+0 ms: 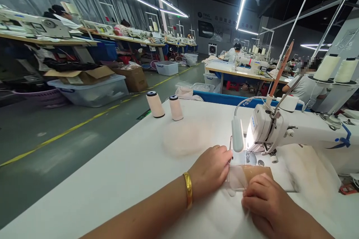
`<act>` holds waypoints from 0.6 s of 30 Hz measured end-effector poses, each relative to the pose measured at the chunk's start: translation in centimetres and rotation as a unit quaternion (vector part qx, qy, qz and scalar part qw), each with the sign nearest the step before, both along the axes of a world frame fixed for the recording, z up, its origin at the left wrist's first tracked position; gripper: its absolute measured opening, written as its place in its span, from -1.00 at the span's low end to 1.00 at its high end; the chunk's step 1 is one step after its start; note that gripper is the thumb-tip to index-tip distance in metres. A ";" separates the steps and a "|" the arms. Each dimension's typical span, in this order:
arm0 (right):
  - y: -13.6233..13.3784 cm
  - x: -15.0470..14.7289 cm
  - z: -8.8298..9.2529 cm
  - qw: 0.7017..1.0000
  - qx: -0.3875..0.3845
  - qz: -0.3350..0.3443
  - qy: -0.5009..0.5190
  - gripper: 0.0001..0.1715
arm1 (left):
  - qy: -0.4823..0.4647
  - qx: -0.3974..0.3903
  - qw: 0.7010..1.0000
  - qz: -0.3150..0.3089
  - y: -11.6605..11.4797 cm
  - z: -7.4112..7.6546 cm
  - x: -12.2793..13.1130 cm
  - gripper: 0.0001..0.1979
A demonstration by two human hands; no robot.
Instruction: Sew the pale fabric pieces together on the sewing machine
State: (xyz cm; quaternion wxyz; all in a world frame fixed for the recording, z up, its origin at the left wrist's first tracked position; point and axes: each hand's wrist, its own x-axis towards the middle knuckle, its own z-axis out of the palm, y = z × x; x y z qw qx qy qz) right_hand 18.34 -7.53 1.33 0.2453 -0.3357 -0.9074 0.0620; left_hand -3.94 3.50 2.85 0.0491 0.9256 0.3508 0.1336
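Note:
My left hand, with a gold bangle on its wrist, pinches the left edge of a sheer pale fabric in front of the sewing machine. A tan piece lies against the sheer fabric, just below the needle area. My right hand has its fingers curled on the fabric's lower edge, under the tan piece. More sheer fabric spreads toward me between both hands, and its outline is faint against the white table.
Two peach thread cones stand at the table's far edge. A pale sheer pile lies left of the machine, another fabric heap to its right. A lamp hangs beside the needle. People sit at machines beyond.

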 end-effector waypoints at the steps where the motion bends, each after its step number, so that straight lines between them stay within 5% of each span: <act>1: 0.0 0.1 0.1 1.000 -0.016 0.004 0.011 -0.69 | -0.024 0.000 1.000 -0.006 0.0 -0.2 0.1 -0.81; 6: 0.2 0.5 -0.3 0.979 -0.088 -0.103 0.153 -0.83 | -0.167 0.034 0.984 -0.049 -1.0 -0.6 0.8 -0.85; 9: 0.7 0.5 -0.7 0.955 -0.139 -0.185 0.186 -0.70 | -0.200 0.074 0.974 -0.075 -2.0 -0.8 1.3 -0.81; 12: 1.0 0.3 -1.1 0.952 -0.147 -0.199 0.180 -0.89 | -0.230 0.098 0.963 -0.102 -2.4 -1.1 1.7 -0.79; 18: 1.3 0.2 -1.5 0.959 -0.079 -0.191 0.191 -0.85 | -0.250 0.129 0.951 -0.127 -2.4 -1.3 1.8 -0.74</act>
